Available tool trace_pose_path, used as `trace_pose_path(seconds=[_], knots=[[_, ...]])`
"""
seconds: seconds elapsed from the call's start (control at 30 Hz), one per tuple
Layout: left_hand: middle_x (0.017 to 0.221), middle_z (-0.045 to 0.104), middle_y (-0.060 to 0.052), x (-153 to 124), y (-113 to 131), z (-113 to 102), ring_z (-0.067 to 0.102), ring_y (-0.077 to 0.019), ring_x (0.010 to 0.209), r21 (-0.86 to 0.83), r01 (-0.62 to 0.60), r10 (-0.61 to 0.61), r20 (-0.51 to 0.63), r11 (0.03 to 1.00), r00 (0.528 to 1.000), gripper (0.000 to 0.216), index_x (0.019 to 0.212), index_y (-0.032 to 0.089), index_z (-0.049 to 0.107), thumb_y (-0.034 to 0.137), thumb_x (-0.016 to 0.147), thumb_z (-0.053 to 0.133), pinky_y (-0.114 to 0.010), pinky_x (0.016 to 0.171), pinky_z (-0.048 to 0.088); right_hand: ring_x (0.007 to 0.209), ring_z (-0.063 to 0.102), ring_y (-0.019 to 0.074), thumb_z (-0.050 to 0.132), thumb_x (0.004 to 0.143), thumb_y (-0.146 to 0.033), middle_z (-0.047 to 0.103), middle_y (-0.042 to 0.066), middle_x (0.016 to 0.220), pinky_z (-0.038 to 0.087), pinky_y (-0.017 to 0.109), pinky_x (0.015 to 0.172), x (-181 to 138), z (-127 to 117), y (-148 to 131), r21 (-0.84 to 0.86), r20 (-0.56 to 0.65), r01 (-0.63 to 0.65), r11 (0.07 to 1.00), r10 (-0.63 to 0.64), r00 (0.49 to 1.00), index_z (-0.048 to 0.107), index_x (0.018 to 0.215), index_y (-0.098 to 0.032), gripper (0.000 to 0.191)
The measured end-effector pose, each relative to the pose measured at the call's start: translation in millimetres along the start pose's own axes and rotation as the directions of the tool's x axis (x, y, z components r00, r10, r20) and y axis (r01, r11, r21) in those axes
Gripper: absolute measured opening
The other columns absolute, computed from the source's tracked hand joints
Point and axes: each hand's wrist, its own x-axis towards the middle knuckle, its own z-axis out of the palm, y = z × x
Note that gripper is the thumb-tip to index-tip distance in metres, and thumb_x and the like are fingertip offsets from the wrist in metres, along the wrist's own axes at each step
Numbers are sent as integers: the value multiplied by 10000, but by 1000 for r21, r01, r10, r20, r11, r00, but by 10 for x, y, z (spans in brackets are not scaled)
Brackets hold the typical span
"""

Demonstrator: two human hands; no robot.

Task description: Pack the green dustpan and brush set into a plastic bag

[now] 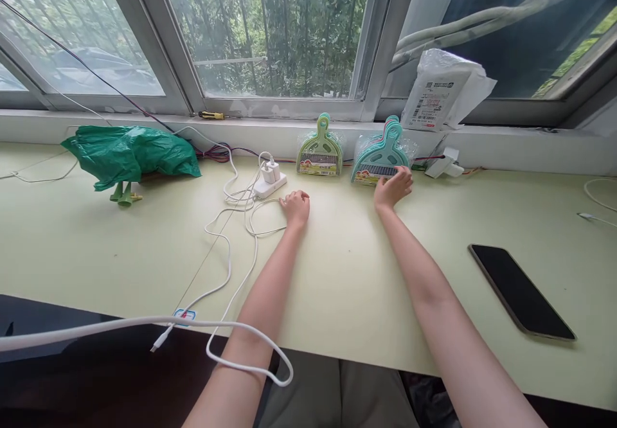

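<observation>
My right hand is at the lower front of a stack of teal mini dustpan-and-brush sets in clear wrap, its fingers bent around the right lower edge. A red rim shows among the teal handles. My left hand rests on the table beside the white power strip, fingers loosely bent and thumb apart, with nothing visible in it. Between the hands, further back, a green wrapped dustpan-and-brush set leans against the wall below the window.
White cables trail left of my left arm, one crossing over it. A green plastic bag lies at left. A phone lies at right. A white package and a screwdriver are on the sill; a white adapter sits below.
</observation>
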Motion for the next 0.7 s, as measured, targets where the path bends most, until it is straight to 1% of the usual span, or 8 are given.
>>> trace_pose_path(seconds=[0.07, 0.13, 0.2, 0.27, 0.37, 0.43, 0.57, 0.7], knots=[[1125, 696, -62, 3, -2, -2, 573, -246, 1184, -4, -4, 4, -5, 1000, 1000, 209, 913, 228, 660, 174, 940, 460, -546, 1212, 167, 1355, 392, 339, 527, 879, -219, 466, 227, 1412, 382, 541, 1038, 155, -65, 297, -8, 40, -51, 999, 51, 998, 411, 1325, -159, 465], [1109, 696, -66, 8, -16, 1, 574, -251, 1172, -21, -17, 17, -10, 1000, 1000, 201, 909, 221, 662, 153, 926, 473, -541, 1208, 186, 1312, 452, 333, 575, 860, -222, 516, 221, 1356, 415, 521, 1018, 274, -105, 544, 14, 88, -32, 999, 30, 996, 418, 1311, -154, 482], [1090, 690, -72, 17, -44, 10, 578, -252, 1151, -57, -47, 46, -13, 997, 999, 208, 904, 213, 663, 99, 889, 490, -497, 1175, 281, 1317, 459, 338, 626, 829, -235, 515, 209, 1374, 421, 518, 1017, 345, -119, 724, 34, 50, -19, 999, 18, 999, 438, 1278, -168, 491], [1078, 677, -78, 28, -79, 23, 574, -247, 1142, -117, -93, 91, -23, 989, 996, 264, 897, 205, 666, 20, 835, 488, -429, 1097, 395, 1232, 544, 308, 643, 823, -261, 576, 174, 1312, 448, 492, 984, 376, -116, 837, 103, 91, -54, 993, 45, 995, 436, 1257, -190, 486], [1051, 657, -79, 41, -125, 42, 564, -240, 1138, -228, -165, 156, -59, 960, 986, 358, 861, 203, 669, -70, 763, 459, -371, 984, 489, 1010, 653, 249, 657, 814, -324, 671, 108, 1154, 476, 450, 925, 379, -99, 909, 180, 246, -187, 966, 139, 959, 458, 1206, -208, 454], [1018, 645, -76, 45, -141, 49, 569, -230, 1115, -304, -200, 185, -78, 932, 980, 380, 827, 203, 669, -92, 743, 446, -344, 918, 529, 931, 665, 228, 677, 790, -354, 691, 90, 1118, 469, 442, 923, 374, -92, 920, 179, 292, -223, 958, 165, 942, 493, 1158, -209, 437], [982, 627, -81, 49, -149, 45, 587, -208, 1051, -413, -198, 181, -81, 889, 980, 344, 789, 187, 664, -87, 736, 465, -299, 823, 571, 933, 654, 230, 705, 753, -359, 705, 92, 1117, 439, 459, 953, 377, -96, 912, 138, 297, -218, 966, 170, 940, 545, 1107, -206, 418], [976, 630, -77, 52, -148, 38, 600, -194, 1015, -456, -172, 155, -76, 873, 985, 291, 781, 173, 662, -65, 735, 503, -291, 806, 580, 1030, 636, 263, 699, 758, -365, 706, 116, 1156, 437, 459, 953, 383, -114, 895, 107, 312, -199, 974, 157, 937, 579, 1052, -206, 355]])
